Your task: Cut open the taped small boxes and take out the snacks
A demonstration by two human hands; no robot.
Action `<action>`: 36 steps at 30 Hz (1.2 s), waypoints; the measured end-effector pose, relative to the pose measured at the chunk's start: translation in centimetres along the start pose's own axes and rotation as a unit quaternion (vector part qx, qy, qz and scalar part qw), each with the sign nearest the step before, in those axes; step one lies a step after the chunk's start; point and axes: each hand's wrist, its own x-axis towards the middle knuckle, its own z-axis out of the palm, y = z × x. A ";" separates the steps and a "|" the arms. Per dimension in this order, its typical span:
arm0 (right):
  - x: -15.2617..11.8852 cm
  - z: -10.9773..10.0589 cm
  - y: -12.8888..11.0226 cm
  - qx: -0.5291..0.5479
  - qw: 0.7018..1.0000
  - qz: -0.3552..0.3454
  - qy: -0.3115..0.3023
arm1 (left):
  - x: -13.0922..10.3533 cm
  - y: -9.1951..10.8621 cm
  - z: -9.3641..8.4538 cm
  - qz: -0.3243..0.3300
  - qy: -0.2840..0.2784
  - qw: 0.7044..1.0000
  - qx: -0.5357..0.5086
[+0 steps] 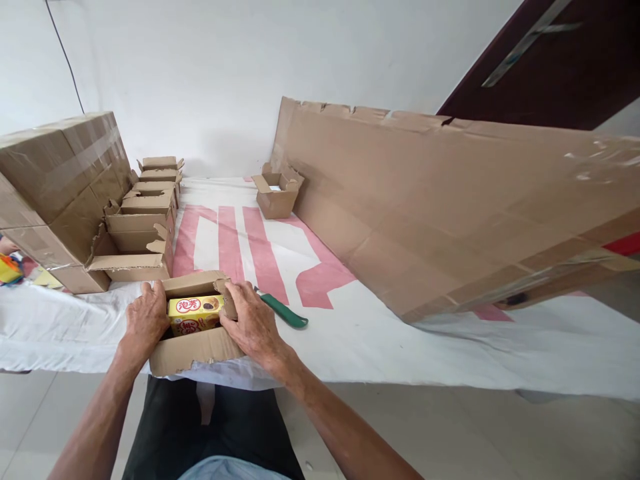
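Note:
An open cardboard box (197,355) sits at the table's front edge, flaps spread. Inside it lies a yellow snack box (196,313) with red and white lettering. My left hand (145,317) is closed on the cardboard box's left side, fingertips over the rim. On the right side, my right hand (255,323) grips a torn flap of the same box, its fingers partly hidden. Just right of that hand, a green-handled tool (285,312) lies on the cloth; its far end is partly hidden.
Several open cardboard boxes (135,263) stand in a row at left, beside stacked sealed cartons (65,193). A small open box (277,202) is near the wall. A large cardboard panel (450,213) leans across the right. White-and-pink cloth (380,347) covers the table.

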 end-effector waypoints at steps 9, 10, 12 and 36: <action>-0.2 -0.1 -0.2 -0.002 1.000 0.004 0.007 | 0.4 -3.7 0.4 0.028 0.030 0.983 -0.180; -0.2 0.0 -0.2 -0.003 1.000 0.007 0.008 | 0.3 -4.1 0.6 0.040 0.029 0.976 -0.210; -0.2 0.2 -0.1 -0.005 1.000 0.006 0.014 | -0.1 -4.8 1.0 0.073 0.027 0.965 -0.252; -0.3 0.5 1.2 0.048 0.999 -0.006 0.025 | -1.9 -0.8 -0.7 -0.018 -0.003 0.999 -0.044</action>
